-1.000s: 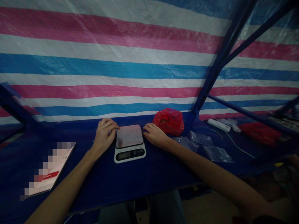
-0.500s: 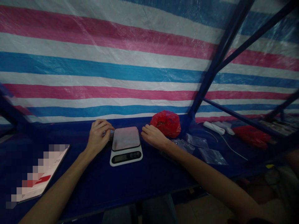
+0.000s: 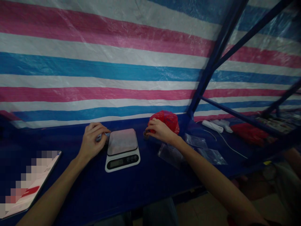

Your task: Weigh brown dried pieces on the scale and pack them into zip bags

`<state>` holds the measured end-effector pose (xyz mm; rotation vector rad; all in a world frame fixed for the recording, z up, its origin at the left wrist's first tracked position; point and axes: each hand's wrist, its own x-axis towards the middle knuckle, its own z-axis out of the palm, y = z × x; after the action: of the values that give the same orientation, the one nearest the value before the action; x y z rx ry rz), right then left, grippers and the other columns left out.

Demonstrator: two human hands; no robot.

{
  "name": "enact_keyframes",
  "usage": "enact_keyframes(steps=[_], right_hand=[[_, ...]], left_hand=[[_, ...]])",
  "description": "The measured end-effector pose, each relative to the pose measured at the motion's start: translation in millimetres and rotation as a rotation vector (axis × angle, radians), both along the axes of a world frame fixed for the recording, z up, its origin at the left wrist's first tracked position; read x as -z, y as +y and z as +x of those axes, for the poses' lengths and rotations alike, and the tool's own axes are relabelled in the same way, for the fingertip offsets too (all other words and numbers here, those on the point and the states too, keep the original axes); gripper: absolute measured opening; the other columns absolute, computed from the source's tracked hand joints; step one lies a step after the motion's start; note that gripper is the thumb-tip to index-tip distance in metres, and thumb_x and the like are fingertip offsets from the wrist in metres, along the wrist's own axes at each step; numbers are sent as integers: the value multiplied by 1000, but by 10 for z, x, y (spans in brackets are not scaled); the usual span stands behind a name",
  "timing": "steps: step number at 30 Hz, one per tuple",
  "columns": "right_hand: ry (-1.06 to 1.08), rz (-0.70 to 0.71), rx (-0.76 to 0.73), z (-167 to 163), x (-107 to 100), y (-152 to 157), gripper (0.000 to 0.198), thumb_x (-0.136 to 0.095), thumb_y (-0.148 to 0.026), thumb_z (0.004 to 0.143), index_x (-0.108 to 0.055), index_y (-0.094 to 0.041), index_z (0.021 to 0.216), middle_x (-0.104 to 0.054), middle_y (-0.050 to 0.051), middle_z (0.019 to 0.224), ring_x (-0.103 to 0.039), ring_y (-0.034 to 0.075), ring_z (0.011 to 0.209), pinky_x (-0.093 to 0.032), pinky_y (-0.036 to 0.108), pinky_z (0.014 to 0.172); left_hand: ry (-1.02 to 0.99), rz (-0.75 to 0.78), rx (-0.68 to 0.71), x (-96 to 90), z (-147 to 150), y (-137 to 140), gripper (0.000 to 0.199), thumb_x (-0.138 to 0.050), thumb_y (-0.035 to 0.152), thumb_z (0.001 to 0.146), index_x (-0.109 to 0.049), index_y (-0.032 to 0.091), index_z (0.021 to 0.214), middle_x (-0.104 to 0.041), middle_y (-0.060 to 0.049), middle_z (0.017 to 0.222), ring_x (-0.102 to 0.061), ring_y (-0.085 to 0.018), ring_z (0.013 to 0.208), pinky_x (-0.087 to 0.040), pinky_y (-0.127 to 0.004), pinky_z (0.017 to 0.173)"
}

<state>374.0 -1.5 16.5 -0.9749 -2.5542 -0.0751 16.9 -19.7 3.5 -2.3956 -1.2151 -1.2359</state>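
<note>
A white kitchen scale (image 3: 122, 150) with a flat pale weighing plate and a dark display panel lies between my hands. My left hand (image 3: 94, 138) is at its left edge, fingers curled closed around a pale, shiny piece that looks like clear plastic (image 3: 99, 137). Right of the scale, my right hand (image 3: 160, 129) has its fingertips closed on a small, round brownish thing (image 3: 145, 136), too dim to name. Just behind that hand, a red plastic bag (image 3: 170, 121) sits bunched up, partly covered by my fingers.
Clear plastic bags (image 3: 196, 141) lie flat to the right, beside a white power strip (image 3: 213, 126) with a cable. Another red bag (image 3: 248, 133) lies farther right. A partly blurred tablet-like panel (image 3: 35, 191) is at left. Blue frame bars (image 3: 207, 75) rise behind the table.
My right hand has shifted up toward the red bag, and the small round thing now shows under its fingertips. My left hand keeps its place beside the scale. The view has turned slightly.
</note>
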Motion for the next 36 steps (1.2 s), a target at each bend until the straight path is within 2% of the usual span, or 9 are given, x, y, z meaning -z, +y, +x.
enact_keyframes(steps=[6, 10, 14, 16, 22, 25, 28, 31, 36], right_hand=[[121, -73, 42, -9, 50, 17, 18, -63, -26, 98, -80, -19, 100, -73, 8, 96, -62, 22, 96, -46, 36, 93], [258, -144, 143, -48, 105, -9, 30, -52, -16, 101, -72, -17, 124, -76, 11, 114, -68, 21, 102, -48, 33, 93], [269, -254, 198, -89, 161, -11, 42, -51, -11, 98, -63, -17, 138, -77, 6, 91, -70, 17, 77, -49, 28, 77], [231, -253, 259, -95, 206, 13, 38, -55, -13, 97, -65, -15, 133, -76, 5, 85, -69, 16, 73, -49, 27, 74], [25, -204, 293, -87, 313, 68, 11, -67, -14, 91, -77, -15, 95, -76, 10, 96, -70, 22, 93, -49, 29, 84], [148, -165, 308, -143, 273, 24, 15, -63, -11, 93, -76, -15, 99, -76, 11, 103, -69, 21, 98, -49, 29, 90], [355, -184, 211, -229, 196, -38, 13, -67, -15, 93, -77, -16, 101, -78, 8, 101, -70, 18, 94, -50, 27, 88], [336, -197, 161, -207, 87, -47, 7, -72, -19, 90, -79, -17, 91, -79, 6, 92, -71, 19, 88, -51, 28, 85], [236, -110, 529, 245, -83, 103, 20, -60, -12, 92, -79, -14, 95, -79, 10, 99, -72, 21, 92, -50, 28, 87]], left_hand=[[-9, 17, 1, -6, 8, -7, 21, -52, 18, 88, -72, 23, 91, -73, -4, 88, -59, -26, 98, -41, -44, 90], [-16, 12, -6, -28, 20, -21, 22, -51, 17, 88, -72, 23, 89, -73, -4, 88, -60, -26, 97, -41, -45, 91], [-18, 18, -6, -34, 25, -21, 23, -50, 18, 89, -72, 22, 91, -73, -5, 89, -60, -26, 96, -42, -44, 90], [-16, 23, -7, -28, 23, -13, 24, -50, 18, 90, -73, 22, 93, -73, -5, 91, -60, -26, 97, -42, -44, 89], [12, 24, -25, -9, 13, 1, 24, -50, 18, 91, -74, 21, 93, -74, -5, 92, -61, -27, 100, -42, -42, 87], [5, 32, -27, -9, 17, 7, 25, -50, 18, 90, -74, 22, 92, -74, -5, 91, -61, -27, 99, -42, -42, 87], [2, 38, -18, -5, 19, 16, 24, -51, 18, 90, -74, 22, 91, -75, -4, 90, -61, -27, 99, -42, -43, 88], [-5, 58, -1, -7, 19, 13, 23, -52, 18, 89, -74, 22, 90, -75, -5, 89, -62, -26, 98, -43, -44, 88], [-62, 127, 4, -37, 15, -25, 22, -51, 15, 89, -72, 21, 83, -73, -4, 84, -61, -25, 93, -43, -44, 89]])
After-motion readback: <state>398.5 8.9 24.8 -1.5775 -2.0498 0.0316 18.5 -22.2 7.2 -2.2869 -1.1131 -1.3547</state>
